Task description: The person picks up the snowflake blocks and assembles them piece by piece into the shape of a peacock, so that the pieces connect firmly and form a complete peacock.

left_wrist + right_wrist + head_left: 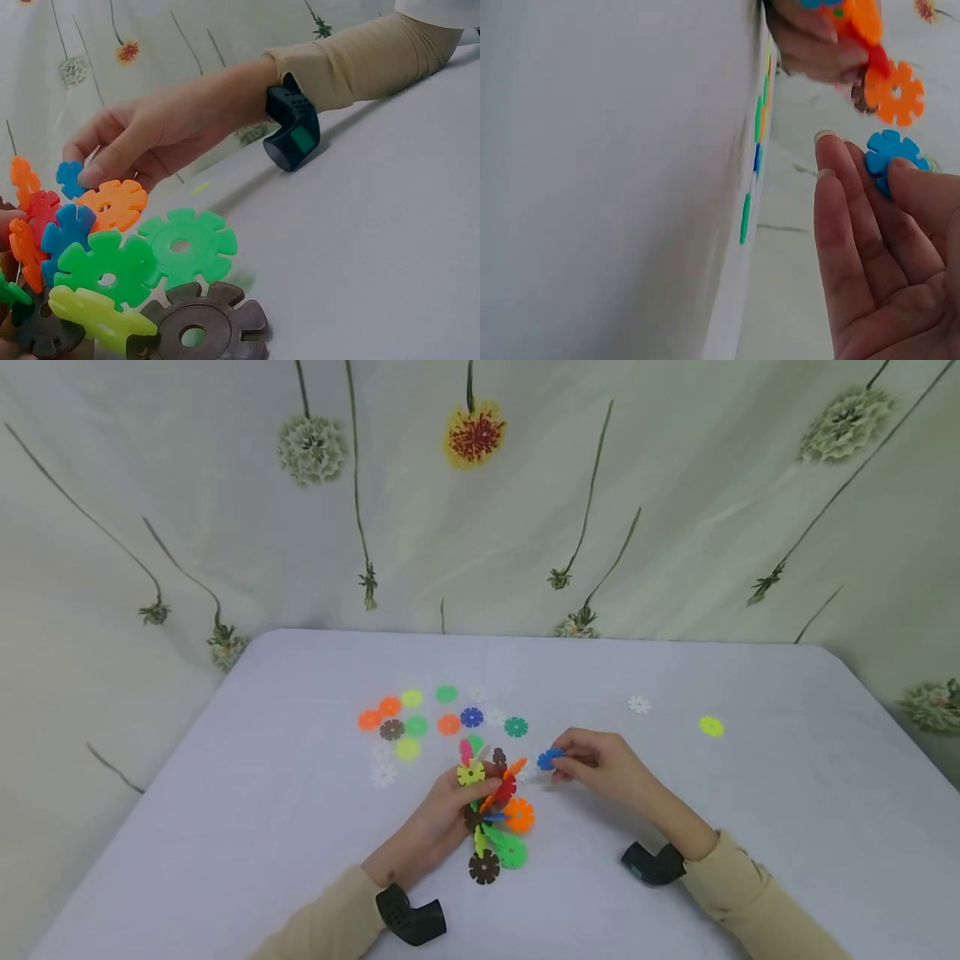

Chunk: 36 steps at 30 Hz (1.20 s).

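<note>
My left hand (447, 810) grips a cluster of interlocked notched plastic discs, among them a yellow disc (471, 773), a red disc, orange discs and a dark brown disc (484, 867) at its lower end. In the left wrist view the cluster's green disc (182, 246) and brown disc (199, 330) stand out close to the camera. My right hand (600, 762) pinches a single blue disc (889, 159) between thumb and index finger, a short way right of the cluster. Its other fingers (844, 225) extend loosely.
Loose discs lie on the white table (285, 827) beyond the left hand, including an orange disc (448, 724), a dark blue disc (472, 717) and a green disc (516, 727). Farther right are a white disc (640, 704) and a yellow disc (712, 726). A flower-patterned cloth (525, 527) hangs behind.
</note>
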Each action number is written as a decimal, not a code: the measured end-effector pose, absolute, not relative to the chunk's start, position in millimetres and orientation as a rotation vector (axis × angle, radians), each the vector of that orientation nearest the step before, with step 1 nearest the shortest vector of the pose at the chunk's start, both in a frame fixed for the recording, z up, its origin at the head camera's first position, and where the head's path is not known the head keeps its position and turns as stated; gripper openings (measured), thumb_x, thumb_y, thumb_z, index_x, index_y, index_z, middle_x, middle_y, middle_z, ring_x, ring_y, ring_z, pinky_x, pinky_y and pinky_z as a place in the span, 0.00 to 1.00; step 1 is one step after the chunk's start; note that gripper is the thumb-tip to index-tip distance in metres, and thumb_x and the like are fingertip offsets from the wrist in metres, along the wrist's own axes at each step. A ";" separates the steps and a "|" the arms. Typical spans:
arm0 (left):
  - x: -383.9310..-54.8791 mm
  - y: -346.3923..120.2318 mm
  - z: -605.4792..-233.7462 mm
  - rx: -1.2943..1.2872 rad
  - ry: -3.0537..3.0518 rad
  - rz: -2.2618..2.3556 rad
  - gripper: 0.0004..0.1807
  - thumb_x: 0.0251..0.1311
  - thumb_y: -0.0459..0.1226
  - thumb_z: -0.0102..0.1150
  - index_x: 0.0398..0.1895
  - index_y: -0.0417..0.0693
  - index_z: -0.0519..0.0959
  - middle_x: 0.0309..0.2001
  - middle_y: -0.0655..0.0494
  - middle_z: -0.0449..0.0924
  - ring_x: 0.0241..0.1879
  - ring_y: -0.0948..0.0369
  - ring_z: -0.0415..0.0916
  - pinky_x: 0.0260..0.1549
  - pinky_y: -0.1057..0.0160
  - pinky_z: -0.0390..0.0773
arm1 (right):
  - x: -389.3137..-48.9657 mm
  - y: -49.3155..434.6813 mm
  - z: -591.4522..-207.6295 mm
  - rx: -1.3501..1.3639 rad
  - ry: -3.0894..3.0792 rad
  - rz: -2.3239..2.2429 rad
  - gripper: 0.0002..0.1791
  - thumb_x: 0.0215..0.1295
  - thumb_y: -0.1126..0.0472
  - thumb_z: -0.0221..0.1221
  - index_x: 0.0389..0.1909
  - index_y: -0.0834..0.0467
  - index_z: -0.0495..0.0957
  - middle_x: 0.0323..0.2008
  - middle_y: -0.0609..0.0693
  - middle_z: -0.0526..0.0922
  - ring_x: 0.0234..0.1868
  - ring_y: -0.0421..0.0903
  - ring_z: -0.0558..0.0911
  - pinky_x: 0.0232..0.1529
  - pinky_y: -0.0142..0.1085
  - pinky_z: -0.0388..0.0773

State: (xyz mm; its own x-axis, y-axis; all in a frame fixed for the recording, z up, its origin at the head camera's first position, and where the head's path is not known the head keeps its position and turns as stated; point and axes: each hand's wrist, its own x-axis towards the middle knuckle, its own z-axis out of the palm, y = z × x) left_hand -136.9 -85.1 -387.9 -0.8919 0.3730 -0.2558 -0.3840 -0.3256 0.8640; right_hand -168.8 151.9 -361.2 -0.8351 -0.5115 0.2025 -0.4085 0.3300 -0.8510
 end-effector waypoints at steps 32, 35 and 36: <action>-128.2 -71.7 -384.7 -0.294 1.624 2.337 0.15 0.65 0.33 0.53 0.49 0.29 0.70 0.49 0.45 0.73 0.48 0.54 0.68 0.55 0.60 0.68 | -139.5 108.8 -368.8 -1.361 2.941 -1.304 0.06 0.50 0.73 0.66 0.31 0.64 0.82 0.25 0.50 0.83 0.21 0.36 0.78 0.25 0.22 0.75; -130.8 -71.9 -385.1 -0.301 1.617 2.349 0.15 0.65 0.33 0.53 0.49 0.29 0.71 0.49 0.46 0.73 0.47 0.55 0.69 0.54 0.61 0.69 | -139.9 105.9 -371.5 -1.326 2.952 -1.326 0.06 0.52 0.72 0.66 0.32 0.64 0.82 0.27 0.51 0.84 0.24 0.38 0.80 0.27 0.24 0.76; -131.5 -72.5 -385.2 -0.297 1.612 2.354 0.15 0.65 0.33 0.53 0.49 0.29 0.71 0.49 0.46 0.73 0.47 0.56 0.69 0.53 0.61 0.70 | -140.2 105.4 -372.1 -1.310 2.952 -1.331 0.06 0.52 0.72 0.66 0.33 0.64 0.82 0.28 0.51 0.84 0.26 0.39 0.81 0.28 0.24 0.77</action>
